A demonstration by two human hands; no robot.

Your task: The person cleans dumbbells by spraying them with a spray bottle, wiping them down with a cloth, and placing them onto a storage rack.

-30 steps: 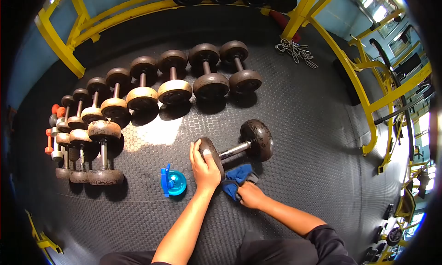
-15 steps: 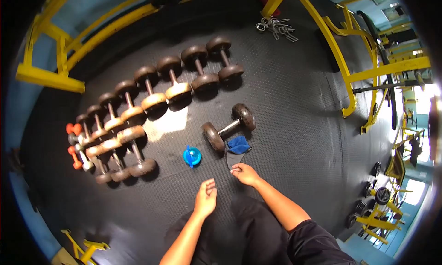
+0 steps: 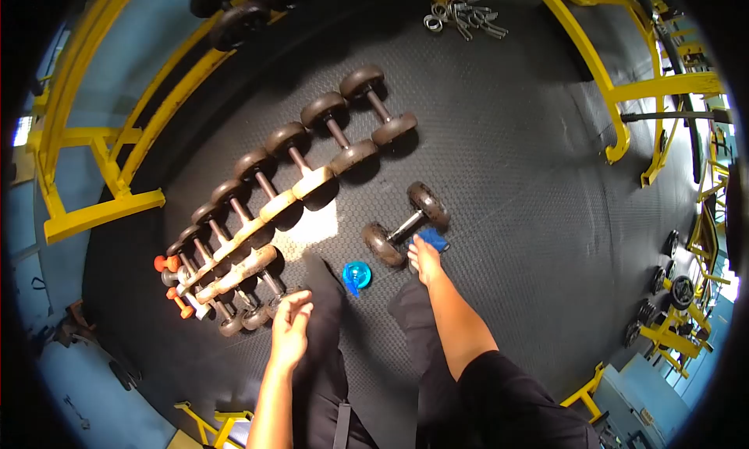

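Observation:
My left hand (image 3: 290, 328) hovers at left with loosely bent, parted fingers and holds nothing. It overlaps the near end of a small dumbbell in this view. My right hand (image 3: 425, 262) is stretched forward over a blue cap (image 3: 432, 239), its fingers loosely extended and covering much of the cap. Right beside the cap, a dark round-headed dumbbell (image 3: 405, 226) with a bare metal handle lies on the floor. A turquoise round container (image 3: 358, 275) with a blue strap or handle stands between my hands, close to my leg.
A long row of dumbbells (image 3: 298, 159) runs diagonally at left, with small orange dumbbells (image 3: 166, 263) at its end. Yellow rack frames (image 3: 105, 221) stand at upper left and right. Metal collar clips (image 3: 466, 16) lie at the top on black rubber flooring (image 3: 515, 176).
The view has turned and shifted. My left hand has moved left, away from the container. My right hand has moved forward from the cap's grey brim over its blue part. My legs now show farther forward.

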